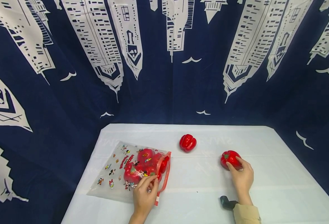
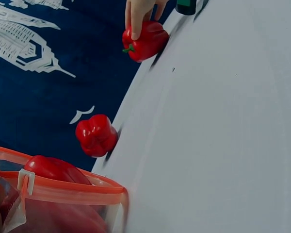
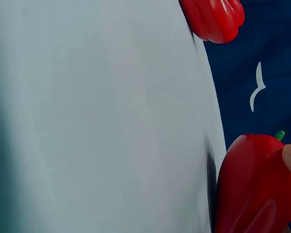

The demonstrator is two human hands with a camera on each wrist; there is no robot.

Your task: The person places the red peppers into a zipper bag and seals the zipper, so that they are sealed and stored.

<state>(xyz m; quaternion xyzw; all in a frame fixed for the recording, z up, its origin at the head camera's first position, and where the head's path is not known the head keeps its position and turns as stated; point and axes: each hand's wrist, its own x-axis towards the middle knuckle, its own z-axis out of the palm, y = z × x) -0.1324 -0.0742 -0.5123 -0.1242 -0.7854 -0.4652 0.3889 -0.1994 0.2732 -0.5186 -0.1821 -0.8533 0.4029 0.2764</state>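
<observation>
Red pepper (image 1: 230, 159) sits under my right hand (image 1: 242, 178), fingers curled round it; the bag (image 1: 131, 169) lies well to its left. My left hand (image 1: 145, 194) pinches the bag's open mouth, which faces the pepper.

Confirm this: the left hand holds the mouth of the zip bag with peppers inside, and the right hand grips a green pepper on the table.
One detail is wrong: the pepper under the right hand is red, with only a green stem, as the head view shows. The left hand does hold the zip bag at its mouth.
</observation>
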